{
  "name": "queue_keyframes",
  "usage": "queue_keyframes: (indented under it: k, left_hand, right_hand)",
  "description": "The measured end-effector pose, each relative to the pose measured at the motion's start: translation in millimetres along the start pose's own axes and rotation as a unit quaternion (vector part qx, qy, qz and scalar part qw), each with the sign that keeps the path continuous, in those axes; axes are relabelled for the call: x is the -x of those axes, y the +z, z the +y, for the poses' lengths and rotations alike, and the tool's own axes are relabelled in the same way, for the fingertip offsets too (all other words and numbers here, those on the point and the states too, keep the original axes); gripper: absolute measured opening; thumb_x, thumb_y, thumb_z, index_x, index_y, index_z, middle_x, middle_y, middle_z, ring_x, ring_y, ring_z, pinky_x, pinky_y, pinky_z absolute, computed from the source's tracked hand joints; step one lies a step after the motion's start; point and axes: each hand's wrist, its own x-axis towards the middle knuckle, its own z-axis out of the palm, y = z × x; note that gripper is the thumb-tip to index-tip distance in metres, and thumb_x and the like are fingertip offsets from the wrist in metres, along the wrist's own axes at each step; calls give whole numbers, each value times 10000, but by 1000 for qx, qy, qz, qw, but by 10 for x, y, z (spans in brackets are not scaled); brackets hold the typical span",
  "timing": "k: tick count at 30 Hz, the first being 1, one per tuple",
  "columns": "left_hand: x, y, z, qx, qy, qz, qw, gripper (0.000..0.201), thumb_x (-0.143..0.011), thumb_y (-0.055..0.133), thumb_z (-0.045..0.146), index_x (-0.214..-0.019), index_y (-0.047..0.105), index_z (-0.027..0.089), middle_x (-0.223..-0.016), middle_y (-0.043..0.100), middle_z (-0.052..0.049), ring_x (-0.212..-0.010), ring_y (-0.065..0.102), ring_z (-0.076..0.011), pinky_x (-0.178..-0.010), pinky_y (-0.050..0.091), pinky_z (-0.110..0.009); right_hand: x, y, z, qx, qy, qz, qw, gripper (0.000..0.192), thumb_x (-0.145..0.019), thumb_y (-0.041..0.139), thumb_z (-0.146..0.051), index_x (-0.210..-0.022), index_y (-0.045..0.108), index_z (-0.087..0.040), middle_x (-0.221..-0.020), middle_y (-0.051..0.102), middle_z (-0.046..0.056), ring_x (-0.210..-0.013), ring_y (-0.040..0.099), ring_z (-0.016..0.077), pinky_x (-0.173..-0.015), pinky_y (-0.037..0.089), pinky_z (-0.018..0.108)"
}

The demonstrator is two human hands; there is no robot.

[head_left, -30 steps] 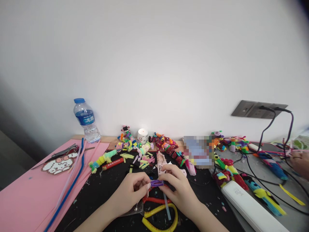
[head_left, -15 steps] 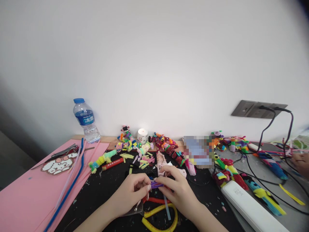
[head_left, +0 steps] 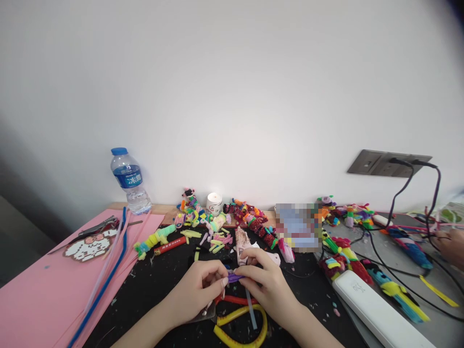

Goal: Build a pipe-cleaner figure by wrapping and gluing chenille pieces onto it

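My left hand [head_left: 203, 287] and my right hand [head_left: 268, 278] meet over the black mat, fingertips pinched on a small bundle of purple pipe cleaners [head_left: 235, 278]. The left thumb and forefinger grip its left end; the right fingers close on the other end. Just behind my right hand lies a pink hot glue gun [head_left: 242, 241], partly covered by the fingers. Below the hands are a red strip [head_left: 235, 300], a pale translucent stick [head_left: 251, 309] and a curled yellow tape measure [head_left: 259, 333]. A small clear item under my left hand is mostly hidden.
Cut pipe-cleaner pieces [head_left: 221, 239] and colourful pipe-cleaner figures [head_left: 257, 227] lie behind the hands. Left are pink sheets [head_left: 32, 285], scissors [head_left: 97, 227] and a water bottle [head_left: 131, 179]. Right are a white power bank [head_left: 373, 309], black cables [head_left: 380, 256] and another person's hand [head_left: 451, 244].
My fingers have shifted slightly on the purple bundle, which now looks pressed closer together. The other person's hand at the far right has moved a little.
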Motion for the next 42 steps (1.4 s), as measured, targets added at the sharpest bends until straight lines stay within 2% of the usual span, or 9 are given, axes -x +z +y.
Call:
queue_keyframes:
  k: [5,10,14,21,23,29,42]
  left_hand:
    - [-1,-1,35,-21,11,0,1000,183,-836,472,277,-724,524,142,-585,547,26,-472,436,-81,-465,332,-179]
    - [-2,-12,36,-144,65,37,987,172,-832,460,235,-716,553,148,-576,529,27,-520,448,-102,-495,336,-189]
    - [12,-29,24,-205,87,61,973,167,-835,455,243,-819,602,165,-660,562,7,-541,466,-113,-507,351,-195]
    - [28,-31,6,-235,115,59,963,186,-799,527,206,-973,591,206,-813,602,-4,-535,482,-100,-536,378,-196]
    - [27,-35,16,-245,115,59,961,185,-801,539,208,-977,599,215,-812,607,-2,-552,495,-106,-552,390,-199]
    - [39,-65,123,-255,130,35,958,166,-855,483,192,-951,616,213,-874,639,-26,-789,580,-159,-712,430,-218]
    - [21,-78,85,-285,158,34,945,178,-874,459,162,-941,620,196,-874,648,-41,-784,596,-161,-710,435,-211]
  right_hand:
    - [-10,-3,-13,-3,7,1,1000,207,-799,547,-109,-922,652,-240,-1025,524,69,-843,541,173,-718,494,294]
    - [-17,-11,-16,1,14,1,1000,219,-792,539,-99,-912,653,-242,-1016,532,59,-818,547,165,-704,495,278]
    - [-15,-8,-3,5,28,0,1000,229,-793,537,-97,-919,654,-248,-1034,525,58,-810,544,167,-698,493,284]
    - [-19,-2,1,1,34,3,999,215,-803,539,-111,-927,651,-247,-1034,522,64,-757,539,153,-676,493,285]
    - [-22,-6,-10,2,30,7,1000,213,-797,546,-112,-921,654,-247,-1029,527,61,-752,544,150,-674,497,280]
    - [-25,-7,-26,-3,28,8,1000,208,-793,551,-109,-914,655,-243,-1017,532,59,-802,552,163,-691,496,279]
    - [-21,-11,-33,-19,35,-6,999,219,-794,549,-91,-924,644,-239,-1027,518,56,-838,544,166,-742,481,288]
